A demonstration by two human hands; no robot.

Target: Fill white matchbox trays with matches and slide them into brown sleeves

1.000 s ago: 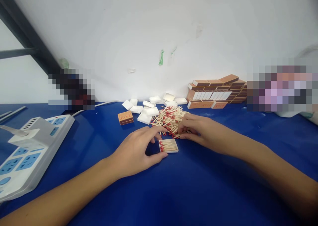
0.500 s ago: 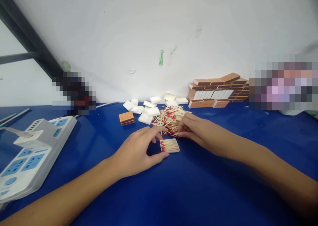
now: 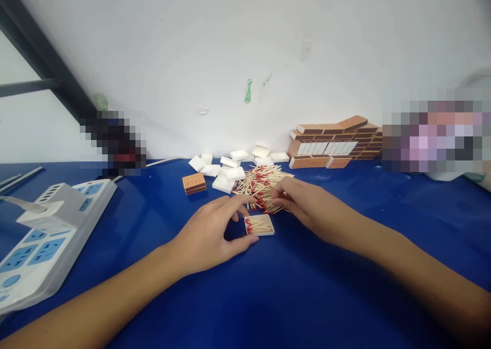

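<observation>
A small white matchbox tray [image 3: 270,231] lies on the blue table, with a layer of red-tipped matches [image 3: 259,225] inside, their heads to the left. My left hand [image 3: 215,231] curves around the tray's left end, thumb at its near edge and fingers at its far-left corner, steadying it. Behind the tray is a loose heap of matches [image 3: 264,178]. At the heap's right front edge my right hand [image 3: 303,201] is closed in a pinch among the matches; its fingertips partly hide what they grip.
Several empty white trays [image 3: 222,184] lie scattered behind the heap. One closed orange matchbox [image 3: 194,182] sits to their left. Stacked matchboxes [image 3: 326,139] stand against the wall at right. A power strip [image 3: 57,247] with a plugged-in adapter takes up the left side.
The right-hand fingertips have drawn slightly closer together at the heap. My left hand stays around the tray; the whole view has shifted slightly.
</observation>
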